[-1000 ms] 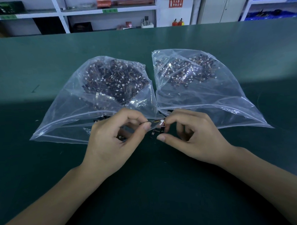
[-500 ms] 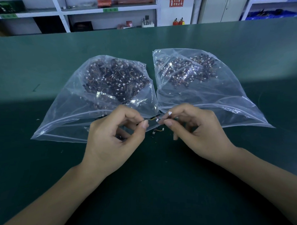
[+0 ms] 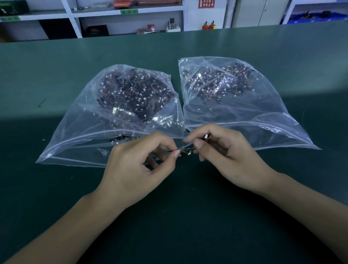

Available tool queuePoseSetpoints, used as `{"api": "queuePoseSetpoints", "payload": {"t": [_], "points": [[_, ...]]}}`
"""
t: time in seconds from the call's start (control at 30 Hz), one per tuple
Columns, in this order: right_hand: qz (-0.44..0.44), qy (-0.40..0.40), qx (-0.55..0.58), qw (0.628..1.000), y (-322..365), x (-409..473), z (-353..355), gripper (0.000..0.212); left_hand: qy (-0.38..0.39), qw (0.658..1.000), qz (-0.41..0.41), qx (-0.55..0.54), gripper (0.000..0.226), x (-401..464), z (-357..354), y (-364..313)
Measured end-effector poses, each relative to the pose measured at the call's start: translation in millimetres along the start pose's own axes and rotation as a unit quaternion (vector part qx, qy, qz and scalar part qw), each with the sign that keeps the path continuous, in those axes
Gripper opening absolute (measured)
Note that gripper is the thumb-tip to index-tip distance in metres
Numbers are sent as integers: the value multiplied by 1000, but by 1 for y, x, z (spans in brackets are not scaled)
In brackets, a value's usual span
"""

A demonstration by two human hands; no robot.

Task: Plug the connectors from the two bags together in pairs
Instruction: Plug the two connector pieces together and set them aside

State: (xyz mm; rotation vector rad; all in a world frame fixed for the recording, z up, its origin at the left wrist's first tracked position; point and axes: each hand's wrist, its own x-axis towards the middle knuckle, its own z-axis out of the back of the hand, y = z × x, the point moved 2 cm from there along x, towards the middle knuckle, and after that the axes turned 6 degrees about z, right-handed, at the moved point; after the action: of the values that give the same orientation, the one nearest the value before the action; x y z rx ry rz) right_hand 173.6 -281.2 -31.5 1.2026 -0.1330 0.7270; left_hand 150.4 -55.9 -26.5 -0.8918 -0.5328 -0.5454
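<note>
Two clear plastic bags lie side by side on the green table, the left bag (image 3: 86,123) and the right bag (image 3: 253,113), each with a heap of small dark wired connectors at its far end. In front of the bag mouths my left hand (image 3: 139,168) pinches one end of a small wired connector (image 3: 186,150) between thumb and forefinger. My right hand (image 3: 227,155) pinches the other end, its fingertips almost touching the left ones. A second dark piece (image 3: 206,136) sticks up between my right fingers. Whether the two connector halves are joined is hidden by my fingertips.
The dark green table (image 3: 192,220) stretches wide around the bags. A few loose connectors (image 3: 118,139) lie just inside the left bag's mouth. Shelving (image 3: 125,13) and a cabinet (image 3: 263,8) stand behind the table's far edge.
My two hands have drawn closer together over the connector and shifted slightly, with the wire between my fingertips now shorter. The bags have not moved.
</note>
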Motion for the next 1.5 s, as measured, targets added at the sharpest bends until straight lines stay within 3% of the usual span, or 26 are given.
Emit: {"api": "queuePoseSetpoints", "payload": {"t": [0.13,0.3,0.43,0.63,0.8,1.0,1.37,1.43,1.5], "points": [[12,8,21,1000,4,-1,0,21,-30,999,9,-2,6,0,2,0],[51,-49,-25,997,5,0,-1,8,-14,1000,-5,0,8,0,1,-2],[34,-79,-54,995,1,2,8,15,3,1000,23,-16,24,-1,0,0],[79,-147,-243,955,5,7,29,13,6,1000,20,2,18,-1,1,1],[70,-120,-374,917,2,11,43,15,8,1000,17,7,16,-1,0,2],[37,-94,-436,894,-4,11,41,26,22,1000,11,13,11,0,1,1],[16,-96,-408,908,-5,9,39,8,24,1000,3,16,12,0,1,1],[35,-113,-382,916,-2,9,38,4,22,1000,3,17,12,0,1,1],[78,-128,-337,930,3,8,38,13,21,1000,4,14,14,0,2,0]]}}
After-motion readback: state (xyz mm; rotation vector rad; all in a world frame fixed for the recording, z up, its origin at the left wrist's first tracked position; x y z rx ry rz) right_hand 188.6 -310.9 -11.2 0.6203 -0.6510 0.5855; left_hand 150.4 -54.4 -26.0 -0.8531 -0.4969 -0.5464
